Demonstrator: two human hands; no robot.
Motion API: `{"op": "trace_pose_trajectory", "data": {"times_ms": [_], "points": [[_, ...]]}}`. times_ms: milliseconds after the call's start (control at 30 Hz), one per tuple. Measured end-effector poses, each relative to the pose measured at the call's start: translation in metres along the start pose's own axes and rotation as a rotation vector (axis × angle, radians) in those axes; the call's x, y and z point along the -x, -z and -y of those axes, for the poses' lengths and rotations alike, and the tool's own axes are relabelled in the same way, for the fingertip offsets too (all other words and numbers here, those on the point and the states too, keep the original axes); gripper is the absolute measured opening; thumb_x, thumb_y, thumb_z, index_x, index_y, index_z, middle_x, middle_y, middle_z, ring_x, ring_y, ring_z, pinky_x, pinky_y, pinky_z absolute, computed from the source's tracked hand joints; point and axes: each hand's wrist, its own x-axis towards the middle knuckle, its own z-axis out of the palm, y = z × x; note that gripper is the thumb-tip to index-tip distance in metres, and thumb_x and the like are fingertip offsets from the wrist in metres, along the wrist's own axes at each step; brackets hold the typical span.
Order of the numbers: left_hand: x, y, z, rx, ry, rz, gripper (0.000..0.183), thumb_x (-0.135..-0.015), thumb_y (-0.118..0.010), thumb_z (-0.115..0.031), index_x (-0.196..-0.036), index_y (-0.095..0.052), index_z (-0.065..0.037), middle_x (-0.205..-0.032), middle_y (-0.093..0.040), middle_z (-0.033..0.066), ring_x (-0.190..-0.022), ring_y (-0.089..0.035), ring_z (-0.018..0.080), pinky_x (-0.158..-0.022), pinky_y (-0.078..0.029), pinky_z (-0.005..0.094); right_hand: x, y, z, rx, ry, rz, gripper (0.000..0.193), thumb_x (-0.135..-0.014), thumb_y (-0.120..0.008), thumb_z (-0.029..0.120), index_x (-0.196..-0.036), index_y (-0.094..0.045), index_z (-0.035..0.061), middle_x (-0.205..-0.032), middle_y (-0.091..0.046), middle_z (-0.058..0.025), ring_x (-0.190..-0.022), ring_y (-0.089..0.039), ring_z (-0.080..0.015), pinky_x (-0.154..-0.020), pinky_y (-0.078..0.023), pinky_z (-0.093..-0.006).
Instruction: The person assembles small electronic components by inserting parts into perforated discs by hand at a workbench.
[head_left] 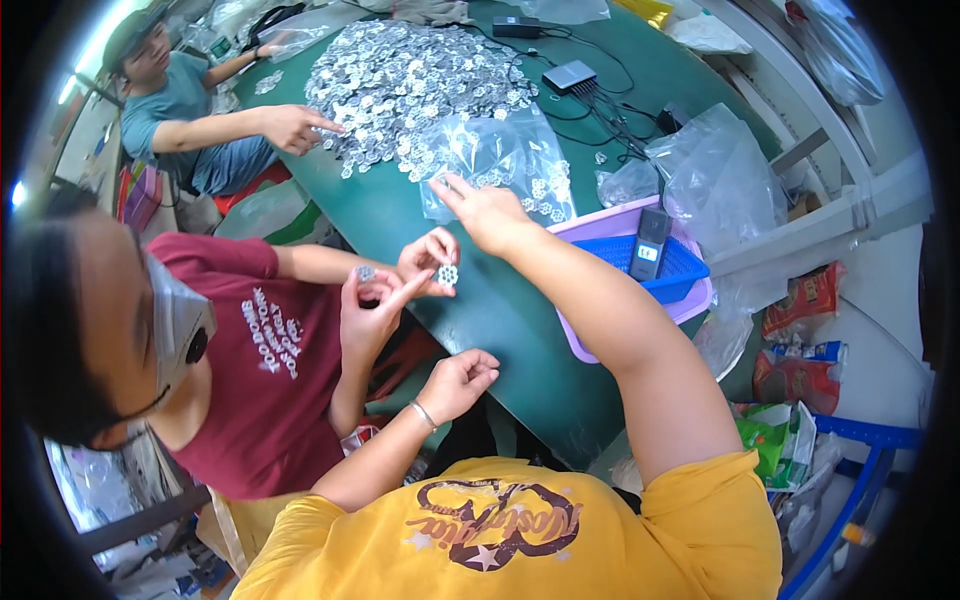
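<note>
On the green table point(500, 310), my right hand point(487, 212) is stretched forward with thumb and forefinger pinched together on the edge of a clear plastic bag point(500, 160) that holds a scatter of small silvery metal pieces; I cannot tell whether the tips also grip one of the pieces. My left hand point(458, 380) sits back near the table's near edge, fingers curled loosely inward, and I cannot make out anything in it. Beyond the bag lies a large heap of the same silver pieces point(410, 80), spread wide across the tabletop. I judge these parts to be thin, stiff and very light, slick enough to slide off each other, so each is best taken by its rim between two fingertips. The bag looks soft and crinkly, likely to sag and spill if lifted by one corner; holding it near the mouth seems safer. Just to my left, a person in a dark red shirt holds one flower-shaped piece point(447, 274) up between their fingers, close to my right wrist. Farther off, another person in a blue shirt has a hand point(297, 126) at the heap. A purple tray point(600, 225) with a blue basket point(680, 275) stands just right of my forearm.
</note>
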Motion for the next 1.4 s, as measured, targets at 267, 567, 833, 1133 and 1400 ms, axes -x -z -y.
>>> {"op": "trace_pose_trajectory", "data": {"times_ms": [267,567,833,1133,1400], "points": [[-0.048,0.024,-0.015,-0.138,-0.216,-0.418,0.046,-0.072,-0.062,-0.008,-0.112,-0.040,0.000,-0.104,-0.048,0.0149,-0.091,-0.050,0.0217,-0.074,-0.044,0.0293,0.009,0.019,-0.052,0.273,-0.008,0.008,0.011,-0.068,-0.051,0.005,-0.072,-0.061,0.0010,-0.090,-0.053,-0.0119,-0.088,-0.054,-0.0266,-0.071,-0.048,-0.0354],[-0.170,0.069,-0.061,-0.470,-0.132,-0.726,0.060,-0.066,-0.066,-0.017,-0.117,-0.039,0.000,-0.106,-0.051,0.0186,-0.104,-0.046,0.0328,-0.089,-0.034,0.0402,0.124,0.061,-0.053,-0.103,0.155,-0.158,0.036,-0.063,-0.062,0.004,-0.097,-0.051,-0.0010,-0.106,-0.047,-0.0163,-0.096,-0.048,-0.0357,-0.082,-0.040,-0.0393],[-0.224,0.059,-0.104,0.206,-0.261,-0.440,0.018,-0.080,-0.054,-0.010,-0.096,-0.052,-0.003,-0.065,-0.055,0.0047,-0.058,-0.052,0.0111,-0.051,-0.044,0.0250,0.098,0.017,-0.037,-0.933,-0.856,-0.552,0.079,-0.063,-0.070,0.013,-0.124,-0.022,-0.0047,-0.118,-0.033,-0.0209,-0.098,-0.047,-0.0302,-0.083,-0.041,-0.0355],[-0.214,0.062,-0.099,0.194,-0.269,-0.347,0.022,-0.080,-0.055,-0.009,-0.098,-0.051,0.001,-0.074,-0.055,0.0022,-0.060,-0.050,0.0068,-0.055,-0.045,0.0217,0.035,-0.002,-0.046,-0.316,-0.480,-0.028,0.024,-0.069,-0.049,-0.003,-0.092,-0.056,-0.0055,-0.099,-0.053,-0.0226,-0.094,-0.052,-0.0342,-0.083,-0.042,-0.0355],[-0.196,0.074,-0.096,0.377,-0.306,-0.278,0.022,-0.081,-0.051,-0.002,-0.103,-0.049,0.001,-0.087,-0.056,0.0055,-0.075,-0.055,0.0107,-0.069,-0.047,0.0235,-0.009,-0.070,-0.081,0.044,-0.668,0.242,0.023,-0.078,-0.047,0.013,-0.095,-0.062,0.0058,-0.106,-0.054,-0.0139,-0.096,-0.055,-0.0259,-0.080,-0.045,-0.0327]]}}
